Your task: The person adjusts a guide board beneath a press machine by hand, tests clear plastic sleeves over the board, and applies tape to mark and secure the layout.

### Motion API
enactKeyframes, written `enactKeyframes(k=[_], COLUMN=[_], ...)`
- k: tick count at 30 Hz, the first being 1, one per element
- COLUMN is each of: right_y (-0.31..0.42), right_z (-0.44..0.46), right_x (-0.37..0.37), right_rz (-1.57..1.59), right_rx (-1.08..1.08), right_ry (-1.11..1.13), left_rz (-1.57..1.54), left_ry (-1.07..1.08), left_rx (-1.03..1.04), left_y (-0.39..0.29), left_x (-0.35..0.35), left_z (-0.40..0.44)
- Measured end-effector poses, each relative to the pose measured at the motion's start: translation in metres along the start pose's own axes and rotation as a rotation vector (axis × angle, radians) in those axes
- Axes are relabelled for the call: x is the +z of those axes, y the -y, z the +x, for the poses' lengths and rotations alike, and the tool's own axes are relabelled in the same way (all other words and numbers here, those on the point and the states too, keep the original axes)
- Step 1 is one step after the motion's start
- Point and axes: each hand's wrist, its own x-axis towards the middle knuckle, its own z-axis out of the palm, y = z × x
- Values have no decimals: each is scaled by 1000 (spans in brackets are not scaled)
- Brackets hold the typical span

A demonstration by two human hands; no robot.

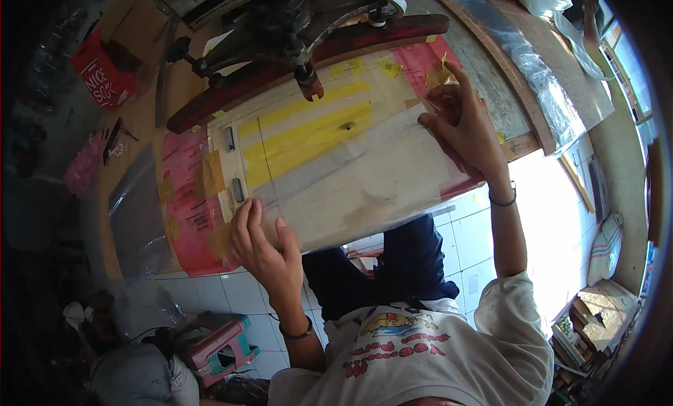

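Observation:
A cloudy plastic sheet lies over the near part of a flat board, its far edge running slantwise across a yellow-striped area. My left hand rests at the sheet's near left corner, fingers stretched and thumb apart. Near the sheet's far right corner is my right hand, fingers bent but apart, the thumb over the sheet and the index finger by yellow tape. Whether either hand grips the sheet's edge is unclear. Red taped strips border the board. Two small metal pieces sit by its left side.
Above the board's far side hangs a metal machine head with a long dark red bar. Clear plastic lies at left, near a red bag. A pink and green stool stands on the tiled floor. Another person's arm shows at far right.

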Motion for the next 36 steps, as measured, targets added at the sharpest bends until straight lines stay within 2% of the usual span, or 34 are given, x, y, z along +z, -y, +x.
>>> enactKeyframes(k=[5, 8, 9, 12, 14, 18, 19, 22, 25, 28, 31, 34, 36], right_y=[-7, -8, -7, 3, 3, 10, 10, 4, 6, 15, 34, 60, 78], right_z=[0, 4, 4, 2, -1, -4, -6, -8, -11, -15, -21, -28, -37], right_x=[7, 4, 4, 2, 5, -2, -4, -9, -8, -17, -33, -53, -67], right_rz=[-119, 1, 14, 228, 260, 428, 485, 835, 969, 1016, 965, 881, 838], right_rx=[-205, -38, -72, -20, -105, -128, -125, -99, -209, -272, -279, -348, -432], right_ry=[-69, 87, 99, 142, 99, 101, 112, 135, 24, -32, -101, -147, -139], left_rz=[32, 96, 113, 98, 55, -24, -57, -193, -194, -425, -502, -647, -763], left_ry=[31, 80, 100, 182, 234, 300, 380, 407, 689, 960, 1084, 1205, 1142], left_rx=[3, 15, 32, 68, 87, 315, 318, 446, 381, 383, 467, 354, 359], left_y=[0, -1, -2, -3, -6, -9, -10, -17, -34, -32, -27, -30, -36], left_x=[-3, -10, -13, -24, -28, -21, -13, 3, -7, -8, -13, -24, -40], left_z=[0, 5, 7, 16, 24, 57, 68, 93, 124, 150, 152, 133, 111])
